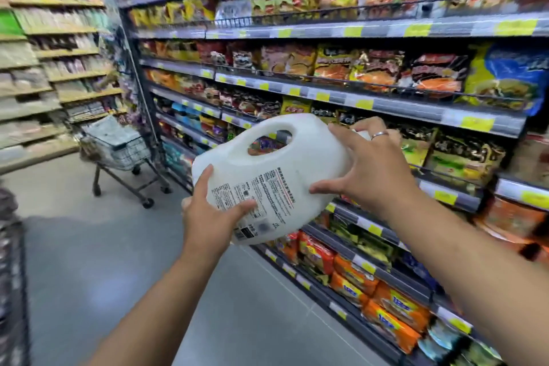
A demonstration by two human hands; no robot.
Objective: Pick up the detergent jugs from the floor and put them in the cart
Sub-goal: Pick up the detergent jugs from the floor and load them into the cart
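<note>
- Our left hand (208, 211) cups the lower end of the white detergent jug (267, 157). The thumb lies across the printed label (267, 190), one finger rises along the jug's left side, and the other fingers are hidden behind it.
- Our right hand (365, 163) clasps the upper right end with its fingers spread wide. The thumb presses the edge beside the label and the fingers bend over the far side. One finger wears a silver ring (379, 135).
- The jug is off the floor, held between both hands and tipped over on its side, with its handle hole (269, 141) facing us. We cannot see the cap.
- Just beyond the jug and along our right run the snack shelves (371, 104). Their yellow-tagged edges are near our right forearm.
- To our left the grey floor (89, 261) lies open down the aisle. A dark rack (12, 276) at the left border is too blurred to read.
- The cart (118, 145) stands well apart from the jug, farther down the aisle, close against the end of the snack shelves. There is something pale inside it that we cannot make out.
- Behind the cart, more stocked shelving (59, 53) closes the aisle.
</note>
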